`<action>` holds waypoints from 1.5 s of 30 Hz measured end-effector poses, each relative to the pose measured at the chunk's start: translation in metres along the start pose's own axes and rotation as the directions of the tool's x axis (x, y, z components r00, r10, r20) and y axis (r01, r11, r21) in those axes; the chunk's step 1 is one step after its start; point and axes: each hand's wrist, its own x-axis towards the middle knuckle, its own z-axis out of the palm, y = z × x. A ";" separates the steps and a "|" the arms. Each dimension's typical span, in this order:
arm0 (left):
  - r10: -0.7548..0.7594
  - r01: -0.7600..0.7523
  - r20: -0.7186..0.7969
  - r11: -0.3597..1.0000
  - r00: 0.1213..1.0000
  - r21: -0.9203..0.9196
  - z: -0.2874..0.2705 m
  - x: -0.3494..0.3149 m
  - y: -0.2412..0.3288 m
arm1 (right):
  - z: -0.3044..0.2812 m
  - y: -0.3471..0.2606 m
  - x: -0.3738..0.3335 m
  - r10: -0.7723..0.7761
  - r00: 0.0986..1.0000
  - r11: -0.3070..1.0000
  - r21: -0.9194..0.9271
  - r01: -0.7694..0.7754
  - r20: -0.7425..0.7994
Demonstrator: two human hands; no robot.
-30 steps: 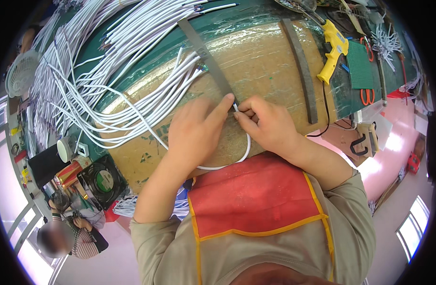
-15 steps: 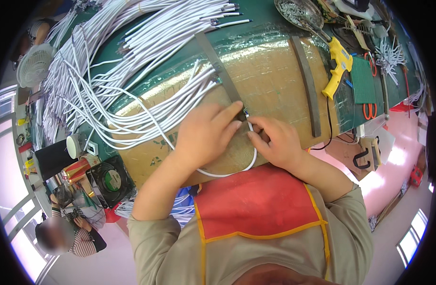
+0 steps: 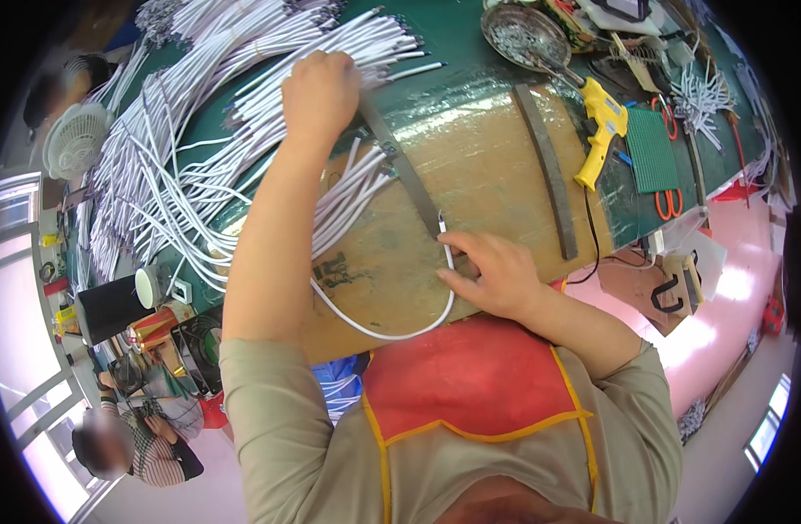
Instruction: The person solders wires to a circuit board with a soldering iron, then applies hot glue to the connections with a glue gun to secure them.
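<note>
At the far end of a bundle of white cables (image 3: 269, 113), my left hand (image 3: 320, 98) is over the cable tips with its fingers curled. Its fingertips and whatever they hold are hidden beneath it. My right hand (image 3: 497, 278) has its thumb and index finger at the upper end of a single white cable (image 3: 399, 336), which stands on the board beside a flat metal bar (image 3: 409, 179). From there the cable loops along the board's near edge to the left. A smaller group of white cables (image 3: 344, 205) lies left of the bar.
A brown board (image 3: 497, 157) lies on the green table, with a second metal bar (image 3: 547, 175) across it. To the right are a yellow glue gun (image 3: 603, 131), a green mat (image 3: 652, 150) and orange-handled scissors (image 3: 669, 205). A pan (image 3: 527, 37) stands behind. Another person (image 3: 151, 445) is at lower left.
My left hand has left the cable end beside my right hand and moved up and left to the bundle. My right hand stays at the cable end, shifted slightly.
</note>
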 end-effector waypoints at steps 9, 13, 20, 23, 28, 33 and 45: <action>0.011 -0.011 0.017 0.999 1.000 -0.043 -0.008 0.003 -0.010 | 0.003 0.005 0.000 0.135 0.991 0.980 0.146 -0.134 0.002; -0.209 0.190 -0.015 0.913 0.978 -0.360 -0.039 -0.008 0.013 | 0.000 0.009 -0.001 0.074 0.997 0.982 0.175 -0.070 -0.018; -0.215 0.245 0.123 0.909 0.969 -0.337 -0.084 -0.054 0.034 | 0.001 0.006 0.001 0.063 0.998 0.992 0.111 -0.061 -0.011; -0.232 0.245 0.080 0.895 0.969 -0.373 -0.088 -0.064 0.037 | -0.002 0.003 0.001 0.107 0.994 0.986 0.130 -0.109 0.020; -0.204 0.205 0.040 0.910 0.978 -0.360 -0.099 -0.077 0.030 | 0.001 0.004 0.003 0.124 0.991 0.978 0.165 -0.131 0.050; -0.113 0.080 -0.076 0.937 0.991 -0.341 -0.095 -0.066 0.025 | -0.004 0.002 0.003 0.182 0.978 0.970 0.144 -0.196 0.103; -0.174 0.195 0.147 0.970 0.974 -0.143 0.000 0.053 -0.022 | -0.001 0.006 0.000 0.076 0.997 0.993 0.093 -0.078 0.024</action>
